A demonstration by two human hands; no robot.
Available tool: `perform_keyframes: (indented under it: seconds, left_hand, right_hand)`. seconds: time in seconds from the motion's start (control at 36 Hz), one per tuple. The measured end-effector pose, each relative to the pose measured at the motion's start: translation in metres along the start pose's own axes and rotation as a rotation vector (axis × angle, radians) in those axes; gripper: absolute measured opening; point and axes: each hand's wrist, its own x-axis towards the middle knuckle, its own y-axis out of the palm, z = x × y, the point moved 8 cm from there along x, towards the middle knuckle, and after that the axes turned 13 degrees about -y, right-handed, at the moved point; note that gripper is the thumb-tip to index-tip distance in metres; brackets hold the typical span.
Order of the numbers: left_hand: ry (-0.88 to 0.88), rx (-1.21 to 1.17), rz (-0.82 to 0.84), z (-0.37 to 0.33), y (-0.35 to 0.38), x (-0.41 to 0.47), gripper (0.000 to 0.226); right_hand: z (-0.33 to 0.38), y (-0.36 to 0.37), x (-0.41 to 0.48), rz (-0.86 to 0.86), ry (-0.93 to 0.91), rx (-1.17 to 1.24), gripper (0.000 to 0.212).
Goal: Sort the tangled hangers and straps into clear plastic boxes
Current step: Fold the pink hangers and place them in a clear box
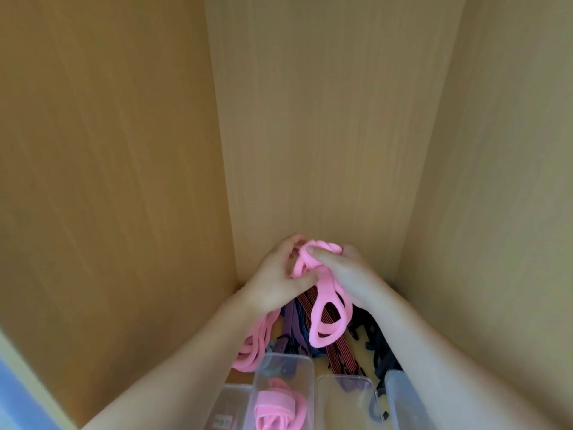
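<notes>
Both hands hold one pink strap (322, 315) up near the back of a wooden cabinet. My left hand (276, 274) pinches its bunched top from the left, and my right hand (341, 268) grips the same bunch from the right, thumb across it. Its loops hang down between my wrists. Below lies a tangle of striped red, purple and dark straps (305, 333), another pink strap (251, 346) at the left and black hangers (378, 346) at the right. A clear plastic box (297, 364) at the front holds a coiled pink strap (276, 405).
Wooden cabinet walls close in at the left (108, 181), back (325, 135) and right (496, 181). More clear boxes stand along the bottom edge: one with a label (224, 420), one in the middle (350, 395), one at the right (406, 398).
</notes>
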Motion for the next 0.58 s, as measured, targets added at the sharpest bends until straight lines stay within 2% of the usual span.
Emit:
perform_keyframes:
  seconds: [0.06,0.22,0.39,0.53,0.58]
  left_hand:
    - [-0.091,-0.122,0.119,0.005,0.003,0.002,0.041]
    - [-0.143,-0.259,0.024,0.009,-0.002,0.009,0.035]
    - [-0.019,-0.245,-0.187,0.005,-0.014,0.003,0.037]
    - [0.154,-0.128,-0.248,-0.009,-0.014,-0.006,0.028]
    - [0.154,-0.119,-0.257,-0.006,-0.012,-0.006,0.025]
  right_hand:
    - [0.0,-0.003,-0.001,0.003,0.002,-0.001,0.015]
    - [-0.003,-0.002,0.001,0.015,0.004,-0.029,0.016]
    - [-0.005,0.009,0.001,0.15,0.095,0.036,0.032]
    - [-0.004,0.006,0.001,0.112,0.077,-0.001,0.035]
    - [-0.002,0.007,0.002,0.107,0.055,0.001,0.038]
